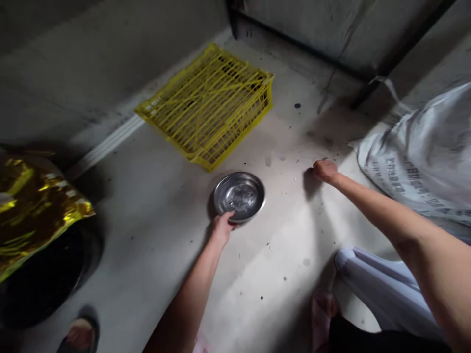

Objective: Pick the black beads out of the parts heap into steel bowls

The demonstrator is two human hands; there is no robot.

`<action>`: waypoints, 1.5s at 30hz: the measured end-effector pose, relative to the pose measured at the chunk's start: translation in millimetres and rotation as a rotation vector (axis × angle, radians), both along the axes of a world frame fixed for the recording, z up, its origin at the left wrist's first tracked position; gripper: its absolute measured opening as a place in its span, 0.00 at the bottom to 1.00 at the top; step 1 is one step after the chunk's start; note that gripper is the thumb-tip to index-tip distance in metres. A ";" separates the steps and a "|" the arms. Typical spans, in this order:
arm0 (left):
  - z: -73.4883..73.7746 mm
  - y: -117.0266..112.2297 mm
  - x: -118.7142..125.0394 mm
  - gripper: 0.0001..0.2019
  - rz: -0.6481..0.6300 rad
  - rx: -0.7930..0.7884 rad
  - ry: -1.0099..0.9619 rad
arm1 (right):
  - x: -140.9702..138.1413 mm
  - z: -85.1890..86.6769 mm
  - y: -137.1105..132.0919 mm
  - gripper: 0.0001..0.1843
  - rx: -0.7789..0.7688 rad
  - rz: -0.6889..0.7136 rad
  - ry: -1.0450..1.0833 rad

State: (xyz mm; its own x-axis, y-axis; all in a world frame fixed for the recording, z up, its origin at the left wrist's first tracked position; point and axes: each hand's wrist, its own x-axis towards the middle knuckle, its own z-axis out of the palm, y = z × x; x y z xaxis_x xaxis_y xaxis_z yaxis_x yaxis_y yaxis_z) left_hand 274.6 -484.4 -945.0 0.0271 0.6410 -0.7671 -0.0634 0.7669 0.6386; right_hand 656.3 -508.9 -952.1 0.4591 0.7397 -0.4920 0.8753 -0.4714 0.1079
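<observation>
A shiny metal bowl (pixel 240 196) is in the middle of the view, low over the pale floor or touching it; I cannot tell which. My left hand (pixel 222 227) grips its near rim, with the thumb on the inside and the fingers hidden beneath. Something small and bright may lie in the bowl, but reflections blur it. To the right, my right hand (pixel 325 170) is low by the floor with its fingers closed. Whatever it might hold is hidden. Small bits of debris (pixel 270 246) lie scattered on the floor between and below my hands.
An upturned yellow plastic crate (pixel 206 105) sits beyond the bowl. At right stands a printed white sack (pixel 423 157), with a pale plastic object (pixel 382 284) below it. Gold foil (pixel 40 196) partly covers a black tub (pixel 44 279) at left. A dark metal bar (pixel 301 46) runs behind.
</observation>
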 end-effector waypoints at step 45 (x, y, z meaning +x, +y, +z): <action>-34.3 -117.2 25.3 0.26 -1.146 0.622 0.673 | -89.9 10.1 -4.4 0.12 0.142 0.631 0.253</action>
State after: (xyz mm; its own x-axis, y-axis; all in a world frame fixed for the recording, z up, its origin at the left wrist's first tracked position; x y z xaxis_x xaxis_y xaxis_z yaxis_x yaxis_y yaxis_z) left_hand 299.9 -601.6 -979.3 0.4946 0.7406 -0.4548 0.8144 -0.2123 0.5400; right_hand 566.3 -513.2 -942.0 -0.1966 0.8926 -0.4058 0.9767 0.1419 -0.1609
